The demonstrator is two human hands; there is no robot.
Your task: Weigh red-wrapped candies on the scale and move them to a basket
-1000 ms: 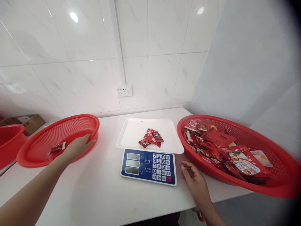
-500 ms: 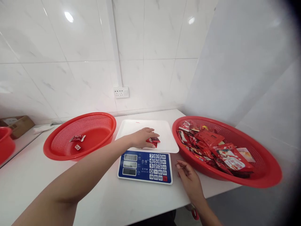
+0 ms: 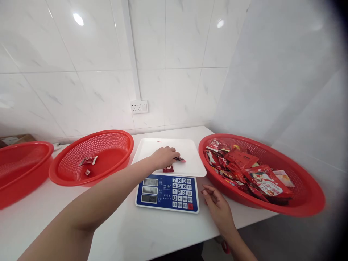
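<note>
My left hand [image 3: 165, 158] is over the white tray [image 3: 148, 146] of a digital scale [image 3: 167, 193], its fingers closed on a small red snack packet [image 3: 180, 159]. Another dark red snack packet [image 3: 168, 168] lies on the tray just below the hand, partly covered by it. My right hand [image 3: 217, 206] rests at the table's front, beside the scale's keypad. Its fingers are loosely curled and apart, with nothing in them. At right, a red basket [image 3: 310, 195] holds a pile of red snack packets [image 3: 244, 170].
Left of the scale stands a red perforated basket [image 3: 67, 156] with two small wrapped pieces [image 3: 88, 161] in it. Another red basket [image 3: 27, 174] is at the far left, before a cardboard box [image 3: 24, 138]. A wall socket [image 3: 139, 107] is behind the scale.
The far-left red basket has moved right, farther into view, covering much of the cardboard box. My left hand has shifted slightly on the tray, uncovering a packet below it. My right hand stays put.
</note>
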